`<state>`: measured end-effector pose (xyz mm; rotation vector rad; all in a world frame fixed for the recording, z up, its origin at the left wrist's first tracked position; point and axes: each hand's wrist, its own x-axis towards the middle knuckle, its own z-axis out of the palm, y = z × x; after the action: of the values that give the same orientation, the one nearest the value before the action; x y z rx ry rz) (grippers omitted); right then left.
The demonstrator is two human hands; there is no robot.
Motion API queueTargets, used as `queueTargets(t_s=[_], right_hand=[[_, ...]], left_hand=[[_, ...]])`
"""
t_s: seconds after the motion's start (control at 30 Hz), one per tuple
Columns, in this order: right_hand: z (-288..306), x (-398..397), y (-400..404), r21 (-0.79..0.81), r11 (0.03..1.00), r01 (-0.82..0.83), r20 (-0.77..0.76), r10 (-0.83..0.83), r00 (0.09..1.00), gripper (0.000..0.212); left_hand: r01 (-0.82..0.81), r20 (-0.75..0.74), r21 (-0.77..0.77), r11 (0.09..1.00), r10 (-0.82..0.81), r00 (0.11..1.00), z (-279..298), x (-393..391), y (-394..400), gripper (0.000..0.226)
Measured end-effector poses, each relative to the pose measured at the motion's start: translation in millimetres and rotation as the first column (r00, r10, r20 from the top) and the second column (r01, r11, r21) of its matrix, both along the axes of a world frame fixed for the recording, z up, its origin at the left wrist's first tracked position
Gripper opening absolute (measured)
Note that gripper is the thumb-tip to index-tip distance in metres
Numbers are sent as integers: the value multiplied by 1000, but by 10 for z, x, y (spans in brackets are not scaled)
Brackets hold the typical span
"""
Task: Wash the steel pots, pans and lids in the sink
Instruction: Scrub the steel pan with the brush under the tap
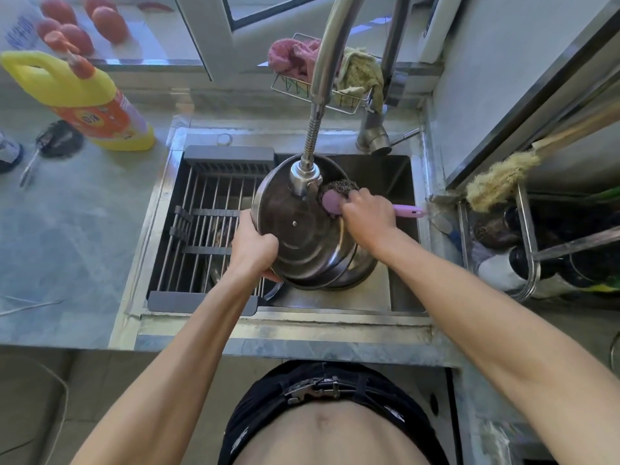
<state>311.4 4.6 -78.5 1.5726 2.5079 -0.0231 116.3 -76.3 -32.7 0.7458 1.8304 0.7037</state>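
A round steel lid (298,229) is held tilted over the sink (399,229), its underside facing me, with a small rivet at its middle. My left hand (253,245) grips its left rim. My right hand (367,218) grips a pink-handled scrubber (407,210) whose steel-wool head (337,189) presses on the lid's upper right edge. Below the lid stands a steel pot (355,273). The faucet head (303,177) hangs just above the lid.
A roll-up drying rack (208,229) covers the sink's left half, with steel ware dimly seen beneath it. A yellow detergent bottle (84,99) stands on the left counter. Cloths hang in a wire basket (335,95) behind the faucet. A utensil rack (530,250) is at right.
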Motion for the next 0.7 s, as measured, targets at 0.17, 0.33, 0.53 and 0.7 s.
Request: queueTargets(t_s=[0.17,0.33,0.53,0.7], right_hand=[[-82,-20,-205,-196,975,106,-35,-115,993,28],[-120,-216,-562,-490,867,89,-134,-175,975,29],[128,41,-149,-209,976,65,99,-46,994,21],[-20,110,-108,-34,997,-64,151,68,986,34]], left_hand=[[-89,40,35,995,87,995,-40,-48,22,48],[-124,-1,91,988,125,992,-104,-36,2,48],[1,36,11,1000,-1,999,-44,60,-45,44],[8,43,21,1000,-9,999,-32,33,-8,43]])
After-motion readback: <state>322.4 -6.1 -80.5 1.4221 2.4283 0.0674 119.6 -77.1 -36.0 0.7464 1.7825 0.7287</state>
